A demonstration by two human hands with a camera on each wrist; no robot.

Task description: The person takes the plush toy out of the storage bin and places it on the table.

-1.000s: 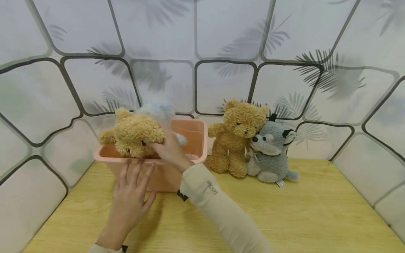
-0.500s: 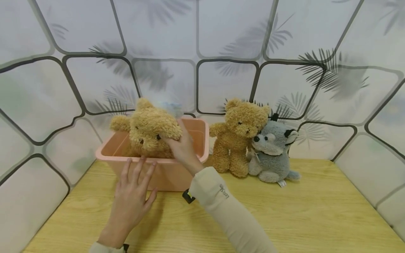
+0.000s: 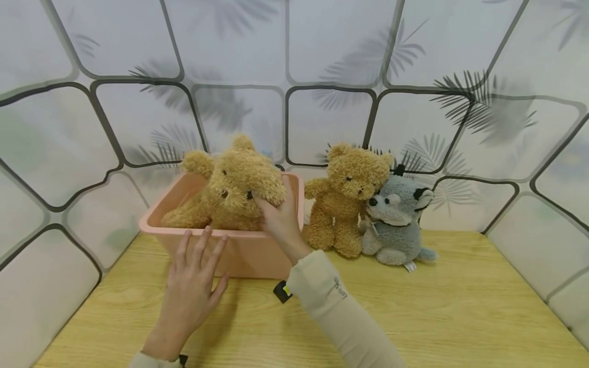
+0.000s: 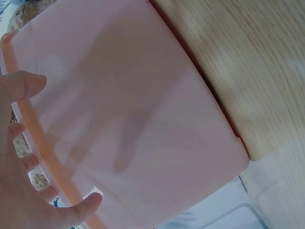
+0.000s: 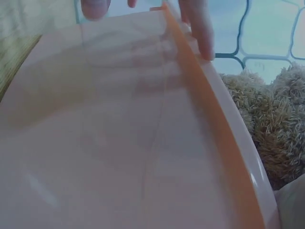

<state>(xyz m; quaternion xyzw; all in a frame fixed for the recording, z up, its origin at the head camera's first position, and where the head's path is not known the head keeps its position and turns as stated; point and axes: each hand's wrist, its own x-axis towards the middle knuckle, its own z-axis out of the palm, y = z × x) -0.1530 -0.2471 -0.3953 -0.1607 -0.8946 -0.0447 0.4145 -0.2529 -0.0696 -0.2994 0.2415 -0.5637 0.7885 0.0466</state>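
Bin (image 3: 257, 260): on the worktop (image 3: 414, 317), at left.
First bear (image 3: 239, 189): in the bin, head above its edge.
Second bear (image 3: 340, 209): on the worktop, right of the bin.
Third toy (image 3: 400, 237): right of the second bear, touching it.
Left hand (image 3: 193, 281): on the bin's near edge.
Right hand (image 3: 281, 217): at the right of the first bear's head.

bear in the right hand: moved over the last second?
Yes. In the head view, the held bear has shifted right along the pink bin, its head higher above the rim.
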